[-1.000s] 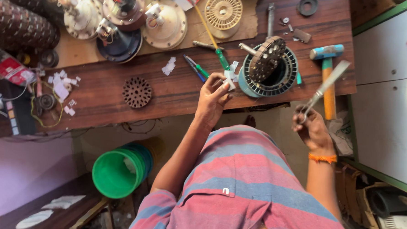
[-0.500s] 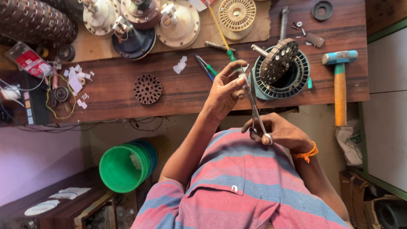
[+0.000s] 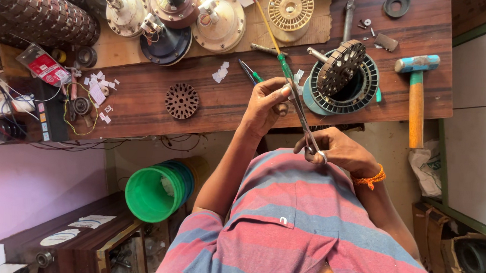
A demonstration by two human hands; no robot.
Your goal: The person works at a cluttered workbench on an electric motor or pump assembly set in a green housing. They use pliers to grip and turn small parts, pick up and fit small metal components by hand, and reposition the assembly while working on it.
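Note:
My right hand [image 3: 338, 149], with an orange band at the wrist, grips the handles of metal scissors [image 3: 303, 123] close to my chest. The blades point up and left to my left hand [image 3: 266, 102], whose fingertips pinch a small pale scrap at the blade tips. Both hands hover at the front edge of a wooden bench [image 3: 228, 106]. Just beyond them sits a blue-rimmed motor stator [image 3: 365, 90] with a perforated rotor disc [image 3: 339, 67] leaning in it.
On the bench lie a blue-headed hammer [image 3: 417, 97], a green-handled screwdriver [image 3: 277, 48], green pliers [image 3: 248, 71], a small brown slotted core [image 3: 182, 100], paper scraps [image 3: 100, 84] and several fan motor housings [image 3: 218, 21]. A green bucket [image 3: 153, 190] stands on the floor at my left.
My right hand has swung the scissors in from the right to meet my left hand. The left hand has stayed at the bench edge, pinching the scrap.

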